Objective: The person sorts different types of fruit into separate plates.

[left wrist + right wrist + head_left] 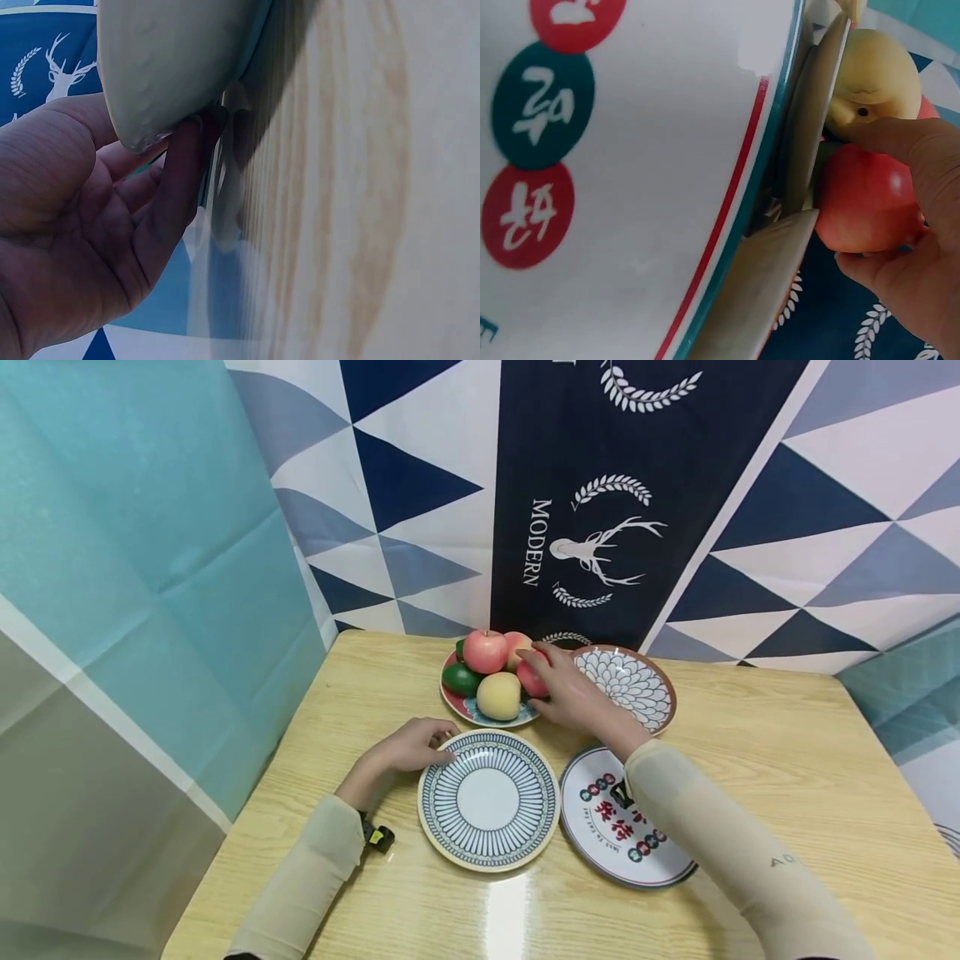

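Observation:
My left hand [408, 745] holds the left rim of a blue-and-white patterned plate [491, 797], thumb over the edge. In the left wrist view, fingers [176, 161] sit under the rim of the plate [176, 67]. Farther back, my right hand [567, 692] grips a red apple [529, 678] on the right side of a fruit plate [480, 719]. The right wrist view shows thumb and fingers around the apple [866, 199]. A pink apple [486, 651], a yellow fruit [498, 696], a peach-coloured fruit [517, 646] and green fruit [461, 680] share that plate.
A white plate with red characters [600, 822] lies right of the patterned plate, partly under my right forearm. Behind it stands a brown-rimmed dish with a petal pattern [626, 681]. A patterned cloth [420, 485] hangs behind the wooden table [780, 752].

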Motion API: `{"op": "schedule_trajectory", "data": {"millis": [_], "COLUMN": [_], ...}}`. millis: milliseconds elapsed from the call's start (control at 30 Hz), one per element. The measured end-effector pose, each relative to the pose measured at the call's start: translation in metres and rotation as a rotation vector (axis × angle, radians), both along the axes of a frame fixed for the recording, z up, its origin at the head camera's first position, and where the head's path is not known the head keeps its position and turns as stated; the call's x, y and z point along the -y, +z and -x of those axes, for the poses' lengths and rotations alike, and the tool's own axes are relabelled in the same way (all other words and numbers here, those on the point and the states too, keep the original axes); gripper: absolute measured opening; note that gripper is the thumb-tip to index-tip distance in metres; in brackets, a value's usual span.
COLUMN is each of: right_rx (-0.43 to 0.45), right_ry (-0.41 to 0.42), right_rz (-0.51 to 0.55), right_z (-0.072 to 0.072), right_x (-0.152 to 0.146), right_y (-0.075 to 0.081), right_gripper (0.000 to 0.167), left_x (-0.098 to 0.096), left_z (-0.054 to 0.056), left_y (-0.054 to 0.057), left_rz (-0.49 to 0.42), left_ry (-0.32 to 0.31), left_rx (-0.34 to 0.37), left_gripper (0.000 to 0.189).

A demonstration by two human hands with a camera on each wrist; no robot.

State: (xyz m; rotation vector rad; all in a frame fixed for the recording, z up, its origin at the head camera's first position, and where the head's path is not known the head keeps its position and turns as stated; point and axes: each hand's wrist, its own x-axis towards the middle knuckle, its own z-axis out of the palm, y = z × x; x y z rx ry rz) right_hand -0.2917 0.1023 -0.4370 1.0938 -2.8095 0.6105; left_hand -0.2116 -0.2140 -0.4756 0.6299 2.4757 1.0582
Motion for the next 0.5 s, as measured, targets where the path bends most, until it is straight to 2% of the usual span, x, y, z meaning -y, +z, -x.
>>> {"op": "schedule_trajectory", "data": {"millis": [333,500], "right_rx": [0.013,0.014], "right_ry": [-0.001,0.003], "right_rz": [0.053,0.072], "right_z": [0.015,0.018], "right_x": [0.004,0.004], "right_y": [-0.009,-0.009], "right_gripper": [0.08,0.078], "left_x": [-0.001,-0.002], "left_z": [-0.001,-0.001], "left_y": [-0.001,0.004], "left_rz": [-0.019,-0.034], "left_ry": [0.007,0.003], "left_rx": [0.014,-0.008], "left_gripper": [0.019,0.019]}}
